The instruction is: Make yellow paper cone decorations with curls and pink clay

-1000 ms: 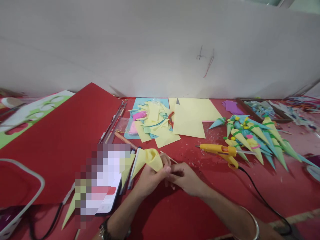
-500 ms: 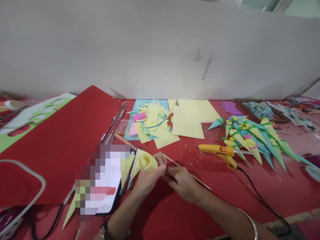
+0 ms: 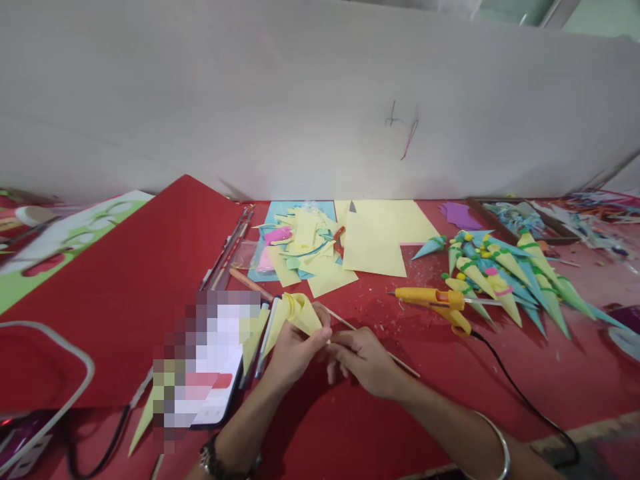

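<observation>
A yellow paper cone (image 3: 306,313) is rolled up with its wide, layered end facing up and left. My left hand (image 3: 295,350) is closed around its middle, thumb on top. At the cone's narrow end, the fingers of my right hand (image 3: 369,365) pinch the tip; the tip itself is mostly hidden by them. A thin wooden stick (image 3: 406,366) lies on the table, passing behind my right hand. Just left of my left hand are a pen (image 3: 269,335) and flat yellow paper pieces (image 3: 253,339).
Right of my hands lies a yellow glue gun (image 3: 433,299) with a black cord, beside several finished paper cones (image 3: 505,273). Paper scraps (image 3: 305,233), scissors (image 3: 339,240) and yellow sheets (image 3: 375,243) are behind. A phone (image 3: 220,360) and red board (image 3: 125,287) are left.
The cone has turned in my left hand, so its rolled opening now points more upward. My right fingers have shifted slightly at the tip, with the lower ones spreading downward.
</observation>
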Motion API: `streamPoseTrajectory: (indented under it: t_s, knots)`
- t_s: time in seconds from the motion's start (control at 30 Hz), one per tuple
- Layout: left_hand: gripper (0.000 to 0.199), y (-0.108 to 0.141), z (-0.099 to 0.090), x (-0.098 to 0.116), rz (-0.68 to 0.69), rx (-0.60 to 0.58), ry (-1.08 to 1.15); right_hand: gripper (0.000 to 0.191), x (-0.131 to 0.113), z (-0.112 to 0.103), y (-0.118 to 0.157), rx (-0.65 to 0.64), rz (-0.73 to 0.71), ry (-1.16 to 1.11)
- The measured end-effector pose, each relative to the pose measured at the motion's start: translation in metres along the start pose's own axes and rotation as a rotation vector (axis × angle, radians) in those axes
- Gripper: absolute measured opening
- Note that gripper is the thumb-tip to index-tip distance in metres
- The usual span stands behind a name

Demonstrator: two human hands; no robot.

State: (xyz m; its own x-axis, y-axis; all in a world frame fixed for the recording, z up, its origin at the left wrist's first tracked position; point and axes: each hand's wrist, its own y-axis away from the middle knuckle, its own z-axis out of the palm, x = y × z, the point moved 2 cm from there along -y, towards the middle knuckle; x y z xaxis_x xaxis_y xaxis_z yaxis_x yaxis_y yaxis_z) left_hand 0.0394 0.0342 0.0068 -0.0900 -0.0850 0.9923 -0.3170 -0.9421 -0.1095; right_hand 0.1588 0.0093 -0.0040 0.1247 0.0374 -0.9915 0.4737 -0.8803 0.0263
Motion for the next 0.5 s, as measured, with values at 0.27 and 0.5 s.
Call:
streamPoseTrajectory:
  t_s: [0.27,0.5]
  knots:
    - [0.024,-0.0013,-0.0007,0.0045,-0.007,0.086,-0.090,0.040,0.0022,-0.0007,-0.0007,0.042,-0.030,0.094]
    - [0.021,-0.0007,-0.0006,0.0020,0.047,0.118,-0.219,0.037,-0.0011,-0.0028,-0.0001,0.010,-0.146,0.310]
